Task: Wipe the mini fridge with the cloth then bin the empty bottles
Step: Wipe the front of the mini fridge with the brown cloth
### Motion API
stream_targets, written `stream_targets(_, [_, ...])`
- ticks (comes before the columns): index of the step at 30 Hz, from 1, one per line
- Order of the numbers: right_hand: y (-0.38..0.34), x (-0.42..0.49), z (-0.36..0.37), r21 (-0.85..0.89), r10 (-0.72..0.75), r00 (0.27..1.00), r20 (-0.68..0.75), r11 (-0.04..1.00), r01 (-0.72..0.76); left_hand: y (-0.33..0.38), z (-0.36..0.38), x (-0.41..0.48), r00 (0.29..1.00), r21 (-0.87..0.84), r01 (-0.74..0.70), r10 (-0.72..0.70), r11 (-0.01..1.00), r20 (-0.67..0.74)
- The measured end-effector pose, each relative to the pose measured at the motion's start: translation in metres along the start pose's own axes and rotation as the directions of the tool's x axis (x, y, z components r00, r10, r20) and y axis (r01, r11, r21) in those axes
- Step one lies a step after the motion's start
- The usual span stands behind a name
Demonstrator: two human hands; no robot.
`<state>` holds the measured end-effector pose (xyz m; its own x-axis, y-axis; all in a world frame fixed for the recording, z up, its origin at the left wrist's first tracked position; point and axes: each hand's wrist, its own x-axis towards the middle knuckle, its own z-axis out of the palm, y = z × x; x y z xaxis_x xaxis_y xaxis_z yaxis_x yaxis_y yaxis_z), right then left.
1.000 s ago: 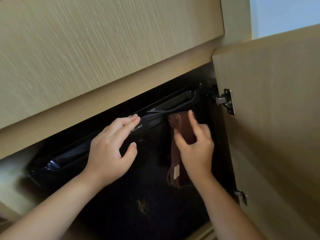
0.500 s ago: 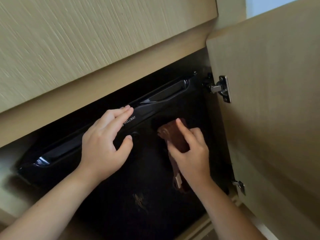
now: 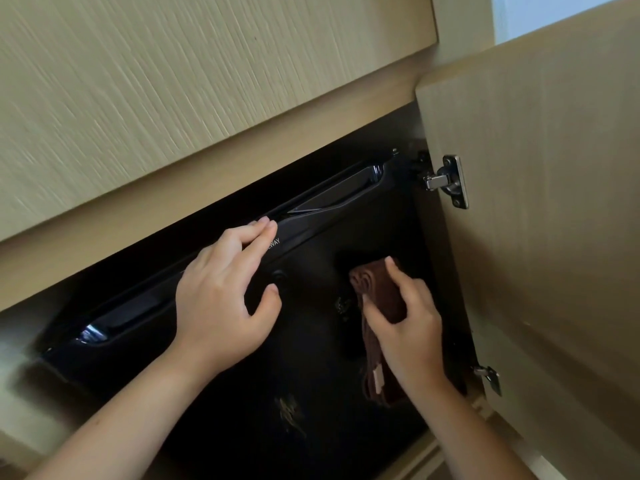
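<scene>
The right grip [image 3: 407, 327] is clenched on a brown cloth [image 3: 375, 289]. The forefinger reaches over the top of the wad and the thumb is set against its left edge, holding it to the right part of the mini fridge [image 3: 277, 393] door. The left grip [image 3: 221, 306] is released. Its fingers lie straight along the raised top rail of the door, covering the start of some white lettering [image 3: 275, 243], and the spread thumb touches the door face just beside a small round fitting [image 3: 278, 276].

Counted: two bare hands, one cloth, one fridge, one cupboard door [image 3: 536, 237], and two metal hinges on it, an upper hinge [image 3: 448, 180] and a lower hinge [image 3: 488, 377].

The cloth is dark reddish brown and folded thick, with its layers showing as ridges. Its loose end hangs below the hand against the door and carries a small pale tag [image 3: 378, 377]. The fridge is glossy black, with a long recessed handle along its top edge and pale scuff marks [image 3: 291, 414] low on the door.

The fridge sits inside a pale wood-grain cabinet. A wide panel [image 3: 173, 98] of the same wood runs above it, and the cupboard door stands open at the right. A patch of pale wall [image 3: 554, 15] shows in the upper right corner.
</scene>
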<state>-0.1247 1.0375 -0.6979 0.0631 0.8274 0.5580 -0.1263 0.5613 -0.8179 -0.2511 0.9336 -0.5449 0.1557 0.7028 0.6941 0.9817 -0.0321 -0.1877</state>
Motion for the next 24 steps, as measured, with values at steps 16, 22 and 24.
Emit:
stream_targets(16, [-0.008,-0.003,0.011,-0.109,0.007,0.987,-0.161,0.994,-0.025,-0.005,0.004,-0.001,0.998,0.027,-0.040,0.041,0.999,-0.045])
stream_targets(22, [-0.009,-0.002,0.012,-0.220,-0.096,0.979,-0.179,0.974,0.055,-0.003,0.005,-0.001,0.997,0.036,-0.041,0.043,0.999,-0.063])
stream_targets(24, [-0.010,-0.001,0.011,-0.204,-0.092,0.979,-0.180,0.977,0.054,-0.003,0.004,-0.001,0.997,0.033,-0.043,0.045,0.999,-0.059])
